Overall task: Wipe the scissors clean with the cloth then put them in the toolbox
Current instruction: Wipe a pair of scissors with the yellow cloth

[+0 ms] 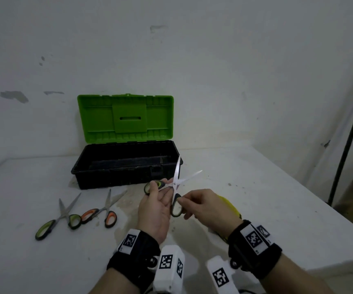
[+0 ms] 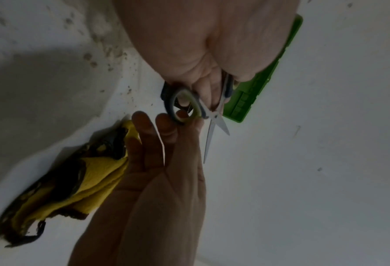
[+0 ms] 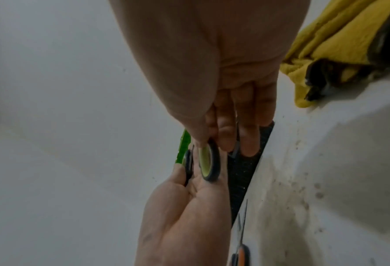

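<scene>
A pair of green-and-black-handled scissors (image 1: 175, 184) is held in the air in front of the toolbox, blades spread wide and pointing up. My left hand (image 1: 157, 194) lies palm up under them, its thumb on the left handle loop. My right hand (image 1: 185, 205) pinches the other loop (image 3: 208, 162) between thumb and fingers. The yellow cloth (image 1: 231, 203), stained dark, lies on the table under my right hand and shows more fully in the left wrist view (image 2: 93, 171). The toolbox (image 1: 126, 166) stands open, its black base empty and its green lid (image 1: 126, 117) upright against the wall.
Two more pairs lie on the table to the left: green-handled scissors (image 1: 58, 217) and orange-handled scissors (image 1: 105, 211). The white table (image 1: 277, 198) ends at an edge on the right, with a dark pole (image 1: 349, 141) beyond it. A white wall stands behind the toolbox.
</scene>
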`<state>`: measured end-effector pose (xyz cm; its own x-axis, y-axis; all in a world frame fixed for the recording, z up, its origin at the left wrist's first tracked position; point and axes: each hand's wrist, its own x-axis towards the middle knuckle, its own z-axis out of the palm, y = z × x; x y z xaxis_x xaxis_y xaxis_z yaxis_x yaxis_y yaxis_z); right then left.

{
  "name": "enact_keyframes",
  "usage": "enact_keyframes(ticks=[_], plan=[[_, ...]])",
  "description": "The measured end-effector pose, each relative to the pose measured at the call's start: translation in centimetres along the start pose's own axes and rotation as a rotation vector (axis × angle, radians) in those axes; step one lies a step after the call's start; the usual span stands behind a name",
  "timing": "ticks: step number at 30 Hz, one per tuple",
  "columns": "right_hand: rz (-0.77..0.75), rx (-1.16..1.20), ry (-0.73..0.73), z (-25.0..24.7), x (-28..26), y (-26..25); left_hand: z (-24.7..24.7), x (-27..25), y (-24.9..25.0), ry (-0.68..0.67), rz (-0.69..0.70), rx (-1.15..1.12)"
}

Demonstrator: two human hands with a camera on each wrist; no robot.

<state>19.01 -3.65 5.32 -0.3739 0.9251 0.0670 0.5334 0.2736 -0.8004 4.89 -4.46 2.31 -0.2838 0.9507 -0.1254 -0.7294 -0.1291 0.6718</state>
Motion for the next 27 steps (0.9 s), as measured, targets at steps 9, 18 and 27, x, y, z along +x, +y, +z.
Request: enact_keyframes(ticks=[9, 18, 27], plan=[[-0.013, -0.009, 0.144, -0.4, 1.4, -0.6, -2.6, -0.3, 2.9, 0.011, 0.091, 0.387], [-0.053, 0.034, 0.241, 1.0, 2.7, -1.0, -3.5, -0.4, 6.0, -0.129, 0.063, 0.717], [-0.09, 0.178, 0.375, 4.0, 2.6, -2.1, -3.4, -0.5, 5.5, -0.108, 0.103, 0.668]])
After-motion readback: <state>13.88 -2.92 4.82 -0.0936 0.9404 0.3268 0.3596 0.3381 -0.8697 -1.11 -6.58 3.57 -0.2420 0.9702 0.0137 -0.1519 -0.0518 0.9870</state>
